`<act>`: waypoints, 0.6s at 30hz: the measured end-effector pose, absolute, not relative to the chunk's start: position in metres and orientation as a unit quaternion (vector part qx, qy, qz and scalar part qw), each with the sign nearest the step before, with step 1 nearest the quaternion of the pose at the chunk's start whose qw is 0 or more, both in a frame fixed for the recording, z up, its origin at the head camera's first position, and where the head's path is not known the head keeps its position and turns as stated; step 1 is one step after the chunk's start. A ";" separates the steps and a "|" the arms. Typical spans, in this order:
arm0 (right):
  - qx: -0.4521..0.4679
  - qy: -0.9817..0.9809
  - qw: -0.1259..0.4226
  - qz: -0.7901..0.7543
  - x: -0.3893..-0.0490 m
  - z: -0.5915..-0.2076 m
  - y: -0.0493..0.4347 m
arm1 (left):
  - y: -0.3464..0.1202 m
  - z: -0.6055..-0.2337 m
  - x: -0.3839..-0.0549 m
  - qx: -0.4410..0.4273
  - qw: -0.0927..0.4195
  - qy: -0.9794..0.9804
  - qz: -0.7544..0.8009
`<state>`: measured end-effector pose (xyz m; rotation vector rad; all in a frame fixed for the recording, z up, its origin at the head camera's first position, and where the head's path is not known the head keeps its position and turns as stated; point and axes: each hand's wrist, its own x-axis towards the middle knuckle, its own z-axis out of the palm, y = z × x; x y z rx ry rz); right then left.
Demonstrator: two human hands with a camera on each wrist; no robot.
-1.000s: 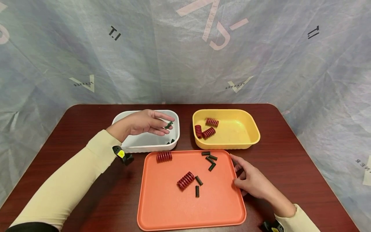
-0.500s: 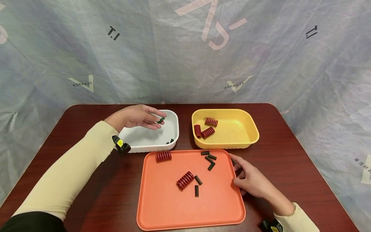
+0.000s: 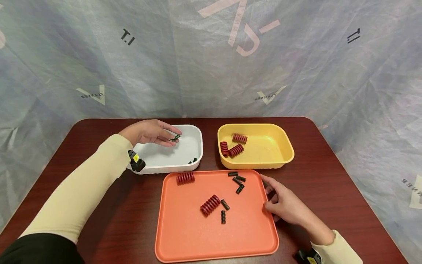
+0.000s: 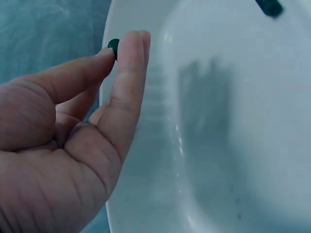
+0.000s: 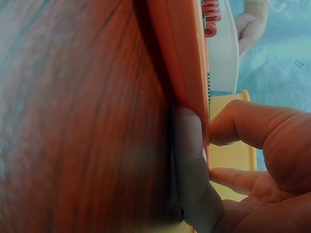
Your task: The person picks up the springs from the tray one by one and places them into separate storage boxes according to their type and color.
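Over the white bin [image 3: 194, 132], my left hand [image 3: 150, 132] pinches a small dark green spring [image 3: 176, 138] between thumb and fingers. Only the spring's end [image 4: 113, 46] shows in the left wrist view. My right hand [image 3: 287, 205] grips the right edge of the orange tray [image 3: 214, 242], its fingertips [image 5: 187, 128] against the tray's side in the right wrist view. On the tray lie two thick red springs [image 3: 210, 205], one centred and one at the back left. Several small dark green springs [image 3: 240, 189] lie there too, mostly at the back right.
A yellow bin [image 3: 267, 146] with 3 red springs [image 3: 236, 150] stands behind the tray, right of the white bin. Small green springs [image 3: 195, 160] lie in the white bin's front right corner. The dark red wooden table [image 3: 329, 190] ends at a hanging grey sheet [image 3: 184, 73].
My left hand has moved left and slightly back over the white bin, still pinching the green spring. My right hand stays at the tray's edge.
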<state>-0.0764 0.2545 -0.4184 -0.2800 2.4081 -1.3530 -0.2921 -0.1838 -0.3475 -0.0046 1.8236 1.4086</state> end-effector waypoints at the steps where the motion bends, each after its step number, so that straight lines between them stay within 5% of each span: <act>1: -0.099 0.853 0.181 -0.479 -0.076 -0.418 0.255 | -0.185 -0.349 -0.293 -0.005 0.408 0.724 0.556; 18: -0.092 0.851 0.183 -0.483 -0.076 -0.418 0.255 | -0.199 -0.363 -0.304 -0.006 0.435 0.726 0.533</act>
